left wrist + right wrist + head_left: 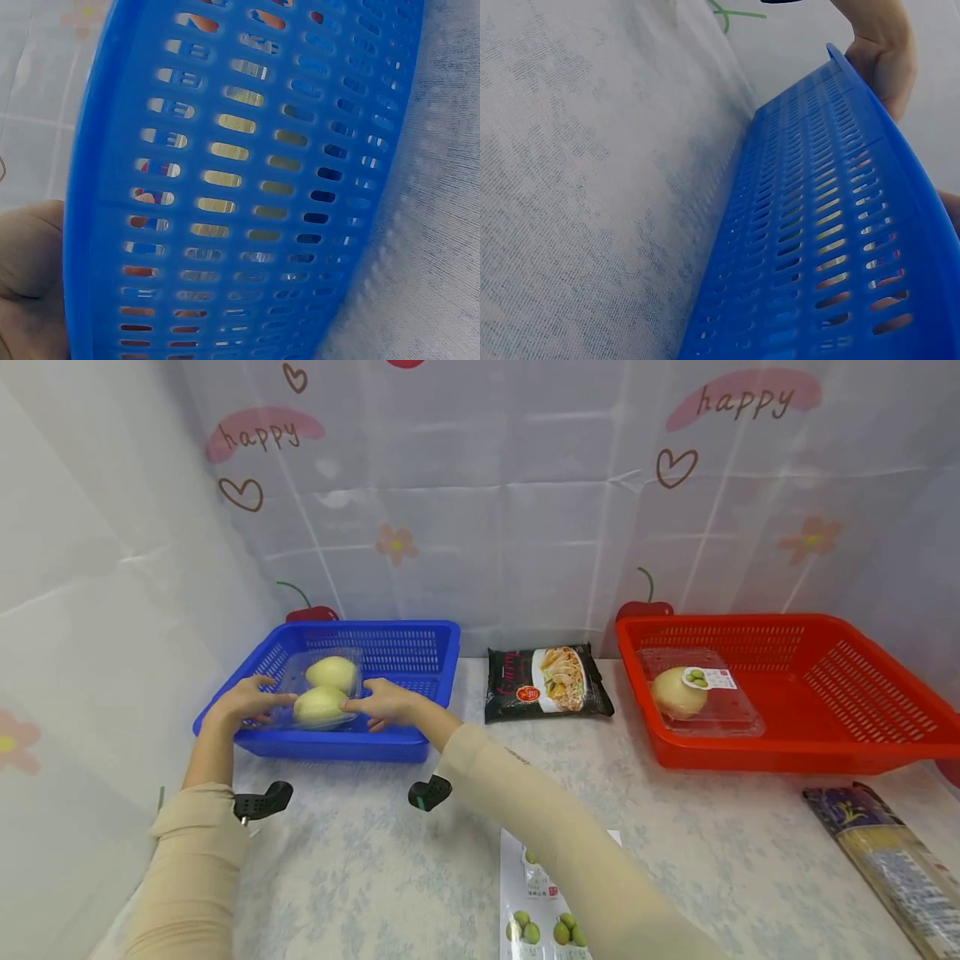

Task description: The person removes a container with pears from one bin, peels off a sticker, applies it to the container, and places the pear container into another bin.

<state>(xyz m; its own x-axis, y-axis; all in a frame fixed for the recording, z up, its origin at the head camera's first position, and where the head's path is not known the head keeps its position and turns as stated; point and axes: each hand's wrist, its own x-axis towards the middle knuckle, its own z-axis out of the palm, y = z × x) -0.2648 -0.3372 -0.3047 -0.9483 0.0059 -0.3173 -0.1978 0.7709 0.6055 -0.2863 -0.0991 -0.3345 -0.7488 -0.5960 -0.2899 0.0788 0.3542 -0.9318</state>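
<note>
A clear plastic box (288, 672) holding two pale yellow-green melons (322, 705) sits inside the blue basket (442, 693) at the left. My left hand (243, 702) grips the box's left side, a finger reaching over it toward the front melon. From the opposite side my right hand (387, 703) holds the box, one fingertip close by the same melon. Its other fingers curl beside the box. In both wrist views the slotted basket wall (202, 165) (802, 202) hides most of the box and fingers, though pale melon shows through the slots.
A black noodle packet (513, 689) lies between the baskets. The red basket (817, 756) holds another clear box (735, 714) with a labelled melon. At the front are a sticker sheet (517, 906), partly under my right sleeve, and a long noodle pack (892, 868).
</note>
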